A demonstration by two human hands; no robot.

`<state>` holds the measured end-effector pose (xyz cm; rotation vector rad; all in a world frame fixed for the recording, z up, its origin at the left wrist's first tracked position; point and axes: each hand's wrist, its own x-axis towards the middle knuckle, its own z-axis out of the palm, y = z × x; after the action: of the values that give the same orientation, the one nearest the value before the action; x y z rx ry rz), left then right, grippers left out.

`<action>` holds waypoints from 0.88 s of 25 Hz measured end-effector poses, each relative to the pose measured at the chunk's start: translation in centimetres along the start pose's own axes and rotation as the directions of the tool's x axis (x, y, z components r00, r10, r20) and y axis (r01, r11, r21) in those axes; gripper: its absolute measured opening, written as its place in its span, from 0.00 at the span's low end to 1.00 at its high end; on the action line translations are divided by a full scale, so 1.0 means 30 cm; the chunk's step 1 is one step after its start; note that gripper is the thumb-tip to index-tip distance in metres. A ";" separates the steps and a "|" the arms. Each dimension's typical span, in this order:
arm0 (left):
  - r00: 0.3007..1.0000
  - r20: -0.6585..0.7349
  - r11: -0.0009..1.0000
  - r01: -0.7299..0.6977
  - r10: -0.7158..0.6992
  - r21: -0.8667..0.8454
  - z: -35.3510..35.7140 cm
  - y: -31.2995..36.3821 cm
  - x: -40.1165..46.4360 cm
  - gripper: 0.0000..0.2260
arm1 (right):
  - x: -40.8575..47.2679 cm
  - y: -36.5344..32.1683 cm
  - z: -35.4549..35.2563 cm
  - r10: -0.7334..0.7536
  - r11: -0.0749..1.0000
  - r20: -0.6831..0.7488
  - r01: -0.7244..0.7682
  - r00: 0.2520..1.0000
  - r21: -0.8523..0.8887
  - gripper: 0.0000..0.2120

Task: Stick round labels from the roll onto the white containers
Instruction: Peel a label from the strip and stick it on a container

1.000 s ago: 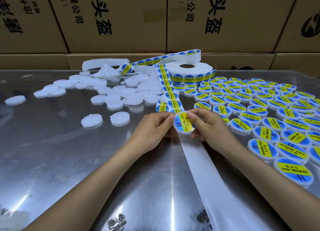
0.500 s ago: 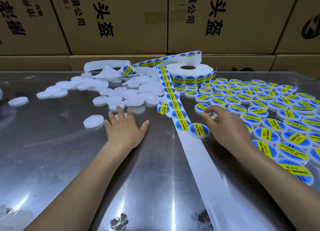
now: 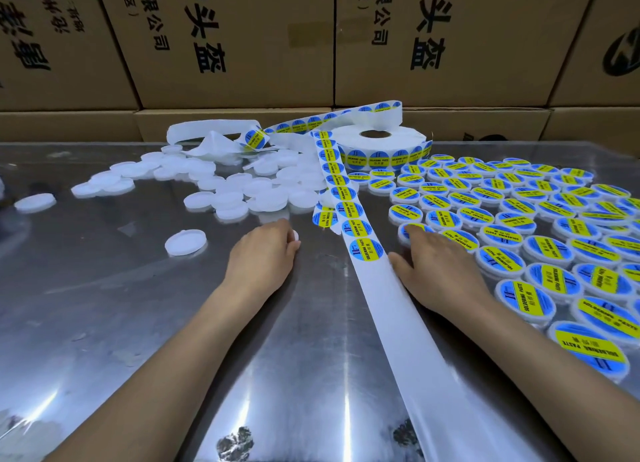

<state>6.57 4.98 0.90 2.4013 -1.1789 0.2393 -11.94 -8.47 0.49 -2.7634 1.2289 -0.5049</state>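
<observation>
**L hand on a blank container, R hand flat by the label strip**

L hand sits on the shiny table w/ fingers curled round a white container; only its edge shows past the fingertips; another blank container lies apart to its left; the main pile of blanks is further back. R hand is spread, fingers straight, holding nothing; fingertips touch a labelled container at the near edge of the labelled batch; thumb just beside the backing strip. Strip runs between the hands from the label roll at the back; next label sits on it, near the R thumb. Cardboard boxes behind the table.
</observation>
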 end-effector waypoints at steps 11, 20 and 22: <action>0.988 -0.099 0.911 -0.145 0.115 -0.386 -0.004 0.065 -0.023 0.11 | -0.003 -0.025 0.004 -0.272 0.948 -0.021 0.272 0.962 0.166 0.30; 0.954 0.018 0.907 -0.277 0.298 -0.317 0.037 0.078 -0.026 0.13 | 0.008 -0.015 -0.004 -0.249 0.934 -0.031 0.248 0.968 0.257 0.26; 0.920 0.040 0.889 -0.364 0.390 -0.278 0.044 0.091 -0.034 0.19 | 0.010 -0.018 -0.002 -0.253 0.913 -0.049 0.255 0.966 0.318 0.23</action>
<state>3.74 3.63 0.24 1.9553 -1.6112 0.0786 -11.39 -8.33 0.75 -2.6448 0.7088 -0.6688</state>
